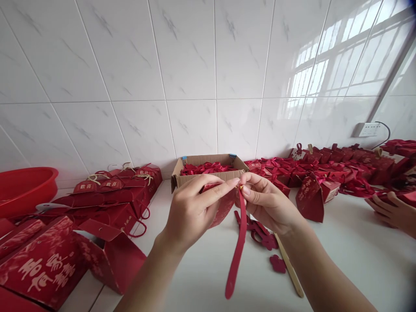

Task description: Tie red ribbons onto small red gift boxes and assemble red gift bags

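Note:
My left hand and my right hand meet above the white table, fingers pinched together. Between them I hold a small red gift box, mostly hidden behind my left hand. A long red strap hangs down from the pinch point, its free end dangling near the table. My right fingertips grip the strap's top end, where a small gold fastener shows. Below my right hand lie loose red paper cut-outs and a thin wooden stick.
An open cardboard box of red ribbons stands against the tiled wall. Red gift boxes are stacked at left, with a red basin behind. Many more red boxes spread at right, where another person's hand rests.

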Action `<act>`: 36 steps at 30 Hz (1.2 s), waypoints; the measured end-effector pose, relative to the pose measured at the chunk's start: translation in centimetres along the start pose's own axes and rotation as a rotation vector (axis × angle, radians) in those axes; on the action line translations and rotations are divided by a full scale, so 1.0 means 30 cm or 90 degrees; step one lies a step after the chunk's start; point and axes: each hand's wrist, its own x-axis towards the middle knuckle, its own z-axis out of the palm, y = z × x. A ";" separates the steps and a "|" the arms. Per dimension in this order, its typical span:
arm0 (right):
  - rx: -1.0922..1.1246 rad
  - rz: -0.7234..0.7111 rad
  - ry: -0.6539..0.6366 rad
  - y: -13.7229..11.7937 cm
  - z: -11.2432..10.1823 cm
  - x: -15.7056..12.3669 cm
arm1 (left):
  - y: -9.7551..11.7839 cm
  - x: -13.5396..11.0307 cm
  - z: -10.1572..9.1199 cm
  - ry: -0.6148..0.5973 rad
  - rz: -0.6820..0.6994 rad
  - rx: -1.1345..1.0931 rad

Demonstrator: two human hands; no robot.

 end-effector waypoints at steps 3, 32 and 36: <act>0.028 0.009 0.011 0.005 -0.002 0.005 | -0.002 0.000 0.004 0.006 0.007 0.009; -0.069 -0.078 0.091 0.036 0.000 0.020 | 0.004 0.002 0.036 0.117 -0.049 0.062; -0.096 -0.090 0.102 0.038 0.010 0.019 | 0.011 -0.006 0.049 0.111 -0.047 0.043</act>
